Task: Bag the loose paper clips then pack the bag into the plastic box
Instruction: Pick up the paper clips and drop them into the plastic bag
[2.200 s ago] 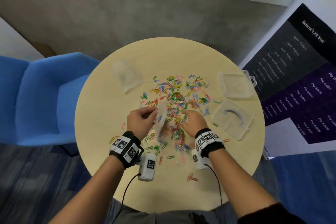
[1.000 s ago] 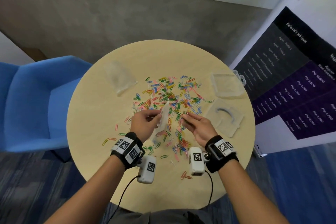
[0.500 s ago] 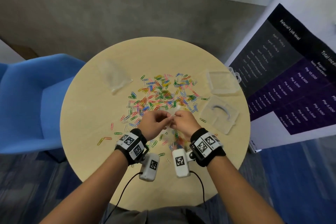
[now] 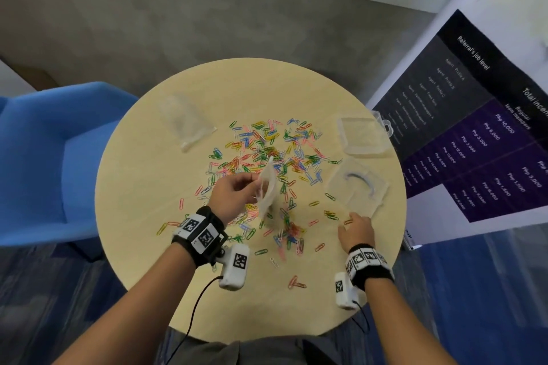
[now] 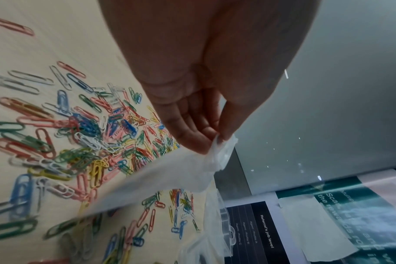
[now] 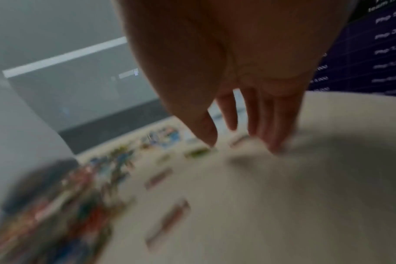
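Coloured paper clips [image 4: 267, 157] lie scattered over the middle of a round wooden table [image 4: 154, 216]. My left hand [image 4: 237, 194] pinches the top edge of a small clear plastic bag [image 4: 268, 190] between thumb and fingers, and the bag [image 5: 188, 171] hangs above the clips [image 5: 90, 128]. My right hand [image 4: 354, 231] is down at the table's right side with fingers straight, fingertips [image 6: 276, 146] touching the surface near a few stray clips [image 6: 197, 151]; that view is blurred. A clear plastic box [image 4: 357, 187] lies just beyond the right hand.
A second clear box part [image 4: 363, 136] sits at the far right of the table. Another empty clear bag [image 4: 185, 120] lies at the far left. A blue armchair [image 4: 44, 163] stands to the left, and a dark poster [image 4: 474, 127] hangs to the right.
My right hand has let go of the bag and swung out to the right onto the table. The left hand alone now holds the bag, lifted a little.
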`<state>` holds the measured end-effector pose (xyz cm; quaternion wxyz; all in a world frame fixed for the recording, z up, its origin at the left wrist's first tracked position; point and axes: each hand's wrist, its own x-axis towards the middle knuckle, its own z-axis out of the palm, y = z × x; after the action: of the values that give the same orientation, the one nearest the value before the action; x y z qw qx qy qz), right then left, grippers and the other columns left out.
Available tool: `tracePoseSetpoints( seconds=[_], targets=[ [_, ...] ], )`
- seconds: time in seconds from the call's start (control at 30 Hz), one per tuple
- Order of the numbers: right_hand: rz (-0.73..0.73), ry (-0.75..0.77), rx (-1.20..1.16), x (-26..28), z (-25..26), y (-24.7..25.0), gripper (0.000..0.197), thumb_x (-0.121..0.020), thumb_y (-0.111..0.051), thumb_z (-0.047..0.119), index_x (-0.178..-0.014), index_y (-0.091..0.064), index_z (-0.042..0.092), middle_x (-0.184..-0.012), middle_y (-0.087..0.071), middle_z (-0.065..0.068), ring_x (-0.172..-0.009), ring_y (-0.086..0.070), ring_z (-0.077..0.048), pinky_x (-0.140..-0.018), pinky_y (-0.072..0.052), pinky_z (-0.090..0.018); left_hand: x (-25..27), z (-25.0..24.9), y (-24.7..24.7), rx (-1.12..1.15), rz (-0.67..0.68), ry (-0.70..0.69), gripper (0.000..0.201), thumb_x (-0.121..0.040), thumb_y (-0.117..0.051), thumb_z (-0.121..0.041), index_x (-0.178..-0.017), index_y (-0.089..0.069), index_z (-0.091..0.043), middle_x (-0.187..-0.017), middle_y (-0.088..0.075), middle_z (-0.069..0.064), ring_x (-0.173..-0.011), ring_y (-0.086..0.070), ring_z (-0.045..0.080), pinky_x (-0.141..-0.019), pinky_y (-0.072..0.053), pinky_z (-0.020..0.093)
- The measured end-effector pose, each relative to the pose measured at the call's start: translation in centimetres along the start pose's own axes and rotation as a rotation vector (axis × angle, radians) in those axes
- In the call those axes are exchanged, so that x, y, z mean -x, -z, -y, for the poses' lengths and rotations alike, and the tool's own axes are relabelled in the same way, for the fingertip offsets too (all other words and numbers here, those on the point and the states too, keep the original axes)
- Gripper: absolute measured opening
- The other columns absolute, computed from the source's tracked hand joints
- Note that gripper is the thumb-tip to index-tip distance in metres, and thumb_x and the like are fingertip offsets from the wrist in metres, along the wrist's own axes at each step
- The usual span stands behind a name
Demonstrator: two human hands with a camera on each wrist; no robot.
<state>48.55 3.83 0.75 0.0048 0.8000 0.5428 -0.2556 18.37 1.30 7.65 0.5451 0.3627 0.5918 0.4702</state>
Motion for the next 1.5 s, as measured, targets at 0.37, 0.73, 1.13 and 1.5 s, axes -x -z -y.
tracePoseSetpoints(
  seconds=[0.37, 0.73, 1.13, 1.5],
  targets=[
    [0.182, 0.657, 0.085, 2.6, 6.6, -4.8, 0.052, -0.089, -0.053, 0.015, -0.141, -0.047, 0.014, -0.132, -0.049, -0.003, -0.122, -0.043, -0.020, -0.108, -0.038, -0.035, 0.5, -0.2, 2.0, -0.014, -0.036, 0.003, 0.014, -0.097, -0.058, -0.015, -0.090, -0.066, -0.005, -0.071, -0.066, 0.003, -0.066, -0.061, 0.017, -0.069, -0.055, 0.034],
    [0.222, 0.441, 0.218, 5.0, 5.0, -6.4, 0.128, -0.050, -0.085, 0.063, -0.150, -0.018, 0.022, -0.135, -0.032, -0.003, -0.123, -0.044, -0.024, -0.102, -0.046, -0.038, 1.7, 1.0, 3.5, 0.012, -0.099, -0.004, 0.017, -0.097, -0.056, -0.011, -0.093, -0.062, 0.004, -0.077, -0.063, 0.008, -0.069, -0.060, 0.018, -0.066, -0.055, 0.027],
    [0.072, 0.584, 0.177, 6.7, 9.5, -9.6, 0.049, -0.096, -0.054, 0.031, -0.142, -0.044, 0.017, -0.140, -0.038, -0.013, -0.124, -0.045, -0.031, -0.099, -0.046, -0.039, 2.4, 0.9, 3.1, -0.012, -0.162, 0.014, 0.012, -0.097, -0.054, -0.009, -0.095, -0.063, -0.001, -0.073, -0.060, 0.002, -0.060, -0.056, 0.007, -0.064, -0.052, 0.029],
    [0.062, 0.381, -0.276, 3.6, 7.9, -5.9, 0.024, -0.084, -0.073, 0.015, -0.105, -0.075, 0.004, -0.098, -0.075, -0.010, -0.083, -0.067, -0.016, -0.076, -0.048, -0.009, 2.9, 1.3, 2.7, -0.067, -0.135, -0.004, 0.014, -0.097, -0.055, -0.013, -0.098, -0.063, -0.001, -0.073, -0.062, 0.009, -0.064, -0.058, 0.016, -0.061, -0.052, 0.027]
  ],
)
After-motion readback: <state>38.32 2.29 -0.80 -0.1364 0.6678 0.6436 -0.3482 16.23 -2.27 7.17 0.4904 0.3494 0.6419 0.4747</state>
